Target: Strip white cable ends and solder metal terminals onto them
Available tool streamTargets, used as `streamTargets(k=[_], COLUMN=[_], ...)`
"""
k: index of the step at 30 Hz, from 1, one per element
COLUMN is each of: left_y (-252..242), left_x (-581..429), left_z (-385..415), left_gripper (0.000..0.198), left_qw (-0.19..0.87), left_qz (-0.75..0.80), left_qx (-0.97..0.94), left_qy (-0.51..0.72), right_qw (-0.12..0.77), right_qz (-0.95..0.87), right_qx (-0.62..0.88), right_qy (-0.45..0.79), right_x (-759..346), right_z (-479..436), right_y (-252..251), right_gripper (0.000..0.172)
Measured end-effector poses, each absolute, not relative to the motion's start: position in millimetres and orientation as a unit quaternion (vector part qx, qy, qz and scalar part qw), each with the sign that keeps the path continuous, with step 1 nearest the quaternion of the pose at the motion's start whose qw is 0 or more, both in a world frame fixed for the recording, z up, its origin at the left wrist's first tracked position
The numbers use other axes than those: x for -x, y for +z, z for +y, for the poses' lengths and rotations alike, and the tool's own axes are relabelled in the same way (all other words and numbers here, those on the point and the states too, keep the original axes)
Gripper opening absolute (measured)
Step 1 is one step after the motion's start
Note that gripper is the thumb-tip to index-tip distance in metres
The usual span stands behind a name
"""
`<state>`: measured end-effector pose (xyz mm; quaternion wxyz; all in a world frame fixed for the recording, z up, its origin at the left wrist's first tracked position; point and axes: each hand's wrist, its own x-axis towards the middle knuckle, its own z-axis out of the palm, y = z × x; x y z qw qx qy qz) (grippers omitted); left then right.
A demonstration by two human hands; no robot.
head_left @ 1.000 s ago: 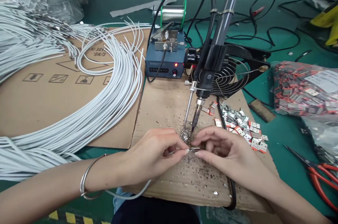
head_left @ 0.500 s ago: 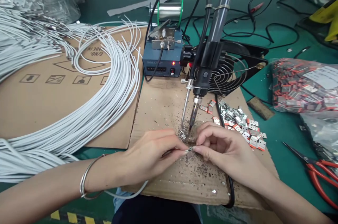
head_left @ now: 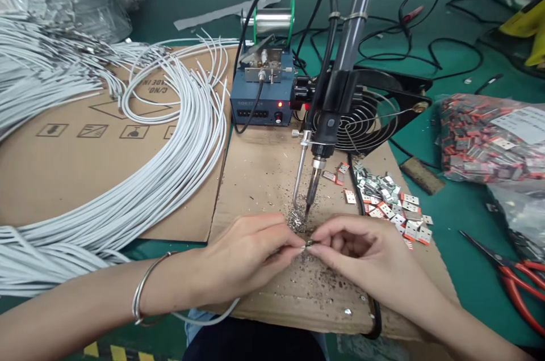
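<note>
My left hand (head_left: 255, 247) is closed in a pinch on the end of a white cable (head_left: 213, 320), whose tail curves out beneath the forearm. My right hand (head_left: 361, 250) pinches a small metal connector (head_left: 309, 243) against that end. The fingers mostly cover the join, so how the two fit together is hidden. Just above the fingertips, the soldering iron (head_left: 314, 182) points down in its stand, with a thin solder feed tube (head_left: 300, 173) beside its tip. Solder crumbs (head_left: 297, 218) lie under the tip.
Loose USB connectors (head_left: 383, 193) are piled right of the iron, with a bagged lot (head_left: 481, 139) beyond. Red-handled pliers (head_left: 506, 270) lie at right. A bundle of white cables (head_left: 179, 168) covers the left cardboard. Behind stand a blue solder feeder (head_left: 261, 100) and a fan (head_left: 357, 117).
My right hand's fingers have come down and closed more tightly around the small connector. The left hand keeps its pinch, and the view has shifted slightly.
</note>
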<state>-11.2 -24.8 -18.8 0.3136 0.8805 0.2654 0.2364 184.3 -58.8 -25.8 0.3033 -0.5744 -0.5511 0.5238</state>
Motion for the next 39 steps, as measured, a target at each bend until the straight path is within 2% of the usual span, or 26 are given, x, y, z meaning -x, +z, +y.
streamTargets(k=[4,13,19,20,23,26,34,39], left_y=[-19,-17,-15,-14,-13,-10,-10,-9], left_x=[11,11,10,10,9,8,6,6], left_z=[-27,-26,-26,-26,-24,-20,-13,-13], left_gripper=[0.010,0.013,0.015,0.016,0.015,0.015,0.016,0.015], left_qw=[0.308,0.326,0.357,0.365,0.393,0.424,0.476,0.493], left_qz=[0.272,0.276,0.311,0.319,0.340,0.369,0.431,0.431], left_qx=[-0.879,-0.873,-0.855,-0.850,-0.830,-0.806,-0.746,-0.733], left_qy=[0.242,0.233,0.212,0.208,0.201,0.186,0.176,0.185], right_qw=[0.312,0.303,0.300,0.306,0.287,0.271,0.340,0.341], right_qz=[-0.594,-0.635,-0.596,-0.577,-0.500,-0.442,-0.403,-0.404], right_qx=[0.556,0.535,0.558,0.561,0.556,0.551,0.552,0.555], right_qy=[0.491,0.468,0.493,0.509,0.599,0.654,0.646,0.642], right_x=[-186,-185,-187,-188,-187,-185,-180,-180], right_z=[-61,-58,-57,-56,-51,-46,-40,-39], right_y=[-27,-26,-22,-21,-19,-17,-19,-18], right_gripper=[0.001,0.009,0.011,0.008,0.014,0.012,0.012,0.013])
